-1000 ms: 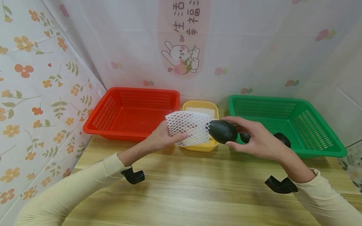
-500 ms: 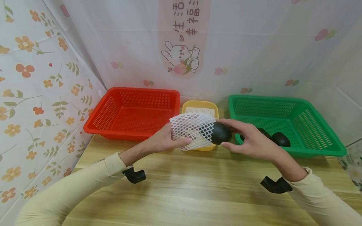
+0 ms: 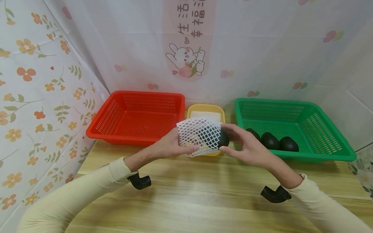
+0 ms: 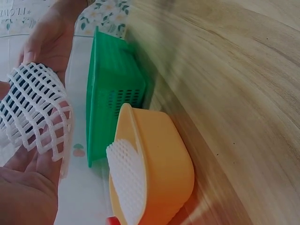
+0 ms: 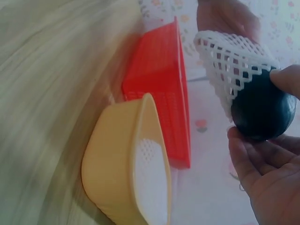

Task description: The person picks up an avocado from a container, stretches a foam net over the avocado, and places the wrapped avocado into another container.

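Observation:
In the head view my left hand [image 3: 166, 145] holds a white foam net sleeve [image 3: 189, 129], its thumb lying along the near side. My right hand [image 3: 247, 146] pinches a dark avocado [image 3: 224, 139] between thumb and fingers at its rounded end. Most of the avocado lies inside the sleeve, its dark skin showing through the mesh. From the right wrist view, the avocado's bare end [image 5: 265, 110] sticks out of the sleeve's mouth. Both hands are raised above the table, in front of a small yellow basket [image 3: 221, 113] that holds more white foam nets [image 3: 205, 115].
To the right stands a green basket [image 3: 329, 126] with several dark avocados [image 3: 269, 141] near its front left. A red basket [image 3: 135, 139] is on the left. All stand along the back of the wooden table [image 3: 189, 194], against a printed cloth [image 3: 247, 42].
My right hand has moved left, sliding the avocado deeper into the foam net sleeve. My left hand has shifted slightly right. More avocados in the green basket now show.

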A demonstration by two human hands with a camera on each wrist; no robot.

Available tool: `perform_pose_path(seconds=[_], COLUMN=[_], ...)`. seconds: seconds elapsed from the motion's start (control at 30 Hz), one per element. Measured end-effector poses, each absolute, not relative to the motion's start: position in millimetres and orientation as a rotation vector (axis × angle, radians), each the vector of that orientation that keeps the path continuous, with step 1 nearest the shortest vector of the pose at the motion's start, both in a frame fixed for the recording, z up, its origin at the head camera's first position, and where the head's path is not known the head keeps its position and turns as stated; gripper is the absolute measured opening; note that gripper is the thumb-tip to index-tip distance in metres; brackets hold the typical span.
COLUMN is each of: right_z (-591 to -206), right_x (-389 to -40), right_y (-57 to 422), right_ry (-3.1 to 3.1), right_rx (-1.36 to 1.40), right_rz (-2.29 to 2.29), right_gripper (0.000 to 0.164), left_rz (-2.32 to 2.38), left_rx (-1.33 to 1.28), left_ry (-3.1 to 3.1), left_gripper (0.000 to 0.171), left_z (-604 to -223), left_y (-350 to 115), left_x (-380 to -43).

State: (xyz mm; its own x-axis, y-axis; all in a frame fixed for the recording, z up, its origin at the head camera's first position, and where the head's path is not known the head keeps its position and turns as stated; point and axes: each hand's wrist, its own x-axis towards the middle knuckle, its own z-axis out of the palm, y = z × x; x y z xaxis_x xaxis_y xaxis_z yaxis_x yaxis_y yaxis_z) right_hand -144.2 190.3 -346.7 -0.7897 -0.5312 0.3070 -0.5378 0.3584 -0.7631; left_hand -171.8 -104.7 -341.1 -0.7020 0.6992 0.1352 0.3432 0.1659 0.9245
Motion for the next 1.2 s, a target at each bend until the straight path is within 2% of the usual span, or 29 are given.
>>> perform_pose_path(seconds=[0.37,0.83,1.2], right_z=[-352.8,-354.6,-358.1], right_x=[-141.6,-140.7,-141.3], right_y=[180.7,172.7,171.1], right_ry=[-2.503,-2.428,-2.299], right_rx=[0.994,0.901,0.973], right_rz=[1.687,1.751,1.998], right_gripper=[0.063,0.059,0.060], left_rz=[1.557,1.600,1.582], left_rx=[0.995,1.072,1.047], left_ry=[2.120,2.092,2.120], left_gripper=[0.062,0.065,0.070], left_z=[-343.8,-345.5,-345.9], left_y=[-102.6,-99.8,-99.8], left_x=[-172.8,-177.5,-178.0])
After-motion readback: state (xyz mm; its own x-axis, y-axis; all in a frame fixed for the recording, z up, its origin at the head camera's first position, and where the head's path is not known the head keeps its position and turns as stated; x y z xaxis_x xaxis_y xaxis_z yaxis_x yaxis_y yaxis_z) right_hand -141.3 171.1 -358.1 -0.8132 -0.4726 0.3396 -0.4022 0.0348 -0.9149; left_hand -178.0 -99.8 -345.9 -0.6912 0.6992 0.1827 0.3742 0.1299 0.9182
